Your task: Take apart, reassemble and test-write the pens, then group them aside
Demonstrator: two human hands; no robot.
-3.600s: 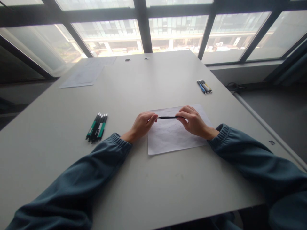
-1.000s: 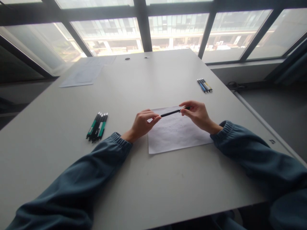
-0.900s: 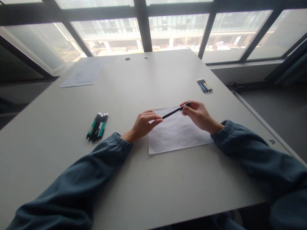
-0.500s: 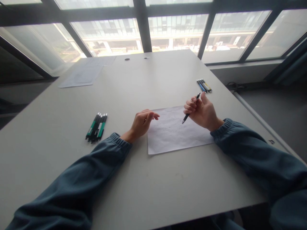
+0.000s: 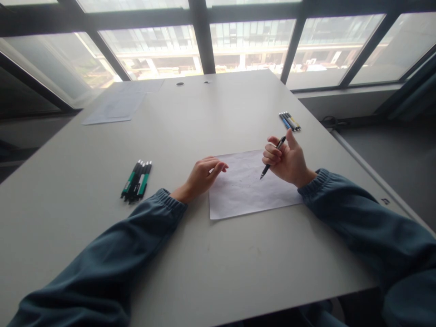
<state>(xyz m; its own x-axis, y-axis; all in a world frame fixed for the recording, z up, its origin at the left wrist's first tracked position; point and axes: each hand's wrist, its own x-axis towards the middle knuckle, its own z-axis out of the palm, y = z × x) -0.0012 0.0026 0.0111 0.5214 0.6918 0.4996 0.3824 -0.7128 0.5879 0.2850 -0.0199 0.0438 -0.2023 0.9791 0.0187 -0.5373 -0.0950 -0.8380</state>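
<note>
A black pen slants through the curled fingers of my right hand. Its tip points down over the sheet of white paper, and my thumb sticks up near its upper end. Whether the tip touches the paper I cannot tell. Faint marks show on the sheet. At the sheet's left edge rests my left hand, holding nothing, its fingers loosely bent and the thumb below them.
Several green and black pens lie side by side on the white table, left of my left hand. Beyond my right hand lies another group of pens. More paper sheets lie at the far left, before the windows.
The pen has swivelled slightly in my right hand, with a finger lifting and the tip shifting a little down and right. My left hand has moved slightly right.
</note>
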